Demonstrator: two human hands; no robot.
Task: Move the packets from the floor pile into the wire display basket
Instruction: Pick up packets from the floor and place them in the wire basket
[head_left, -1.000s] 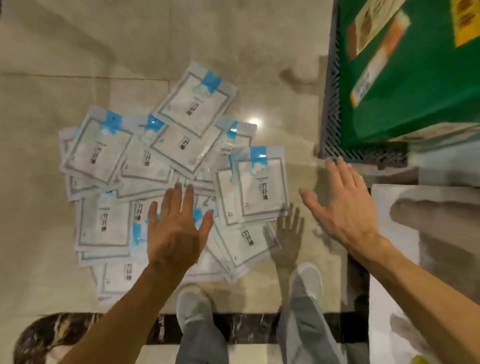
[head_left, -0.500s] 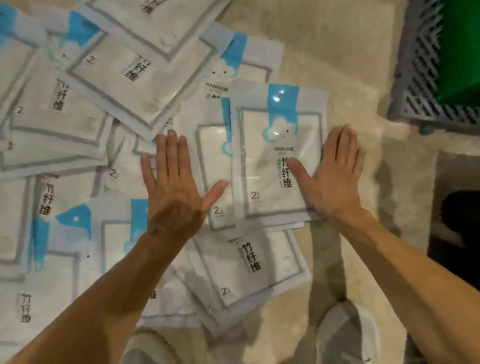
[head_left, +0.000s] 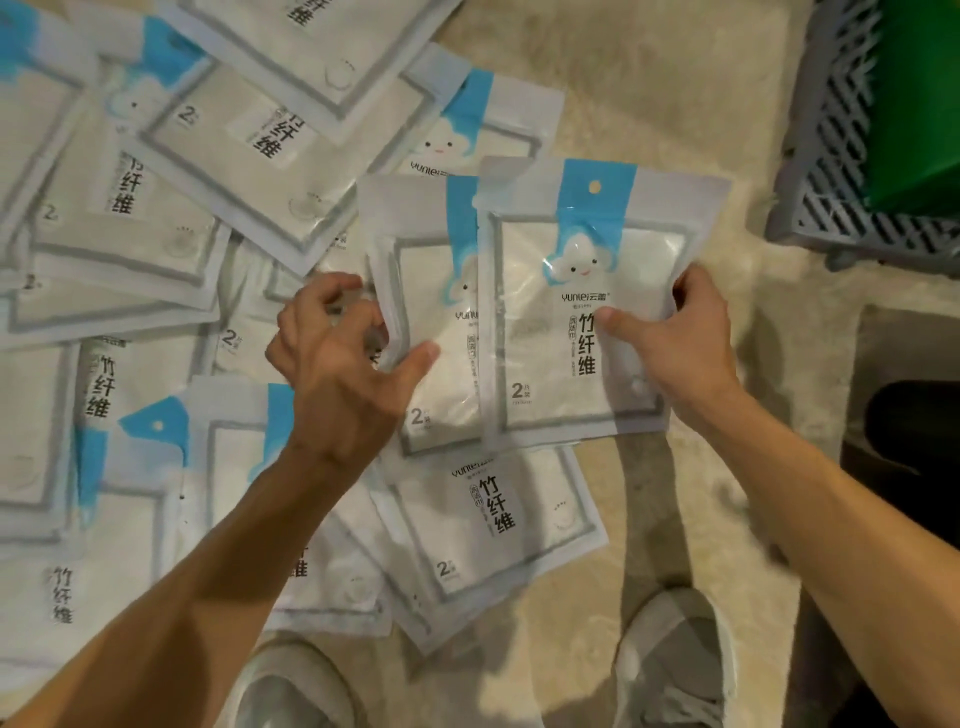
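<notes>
The top packet (head_left: 576, 312), upright with its long axis pointing away, is pinched at its right edge by the right hand (head_left: 675, 343), while the left hand (head_left: 337, 364) grips the overlapped packet (head_left: 415, 322) beside it; the basket (head_left: 852, 156) lies far right.

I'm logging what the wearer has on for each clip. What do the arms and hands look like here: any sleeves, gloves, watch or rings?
Both forearms are bare up to the frame edge, no sleeves showing. The left hand and right hand wear no gloves; no watch, bracelet or ring is visible on either.
</notes>
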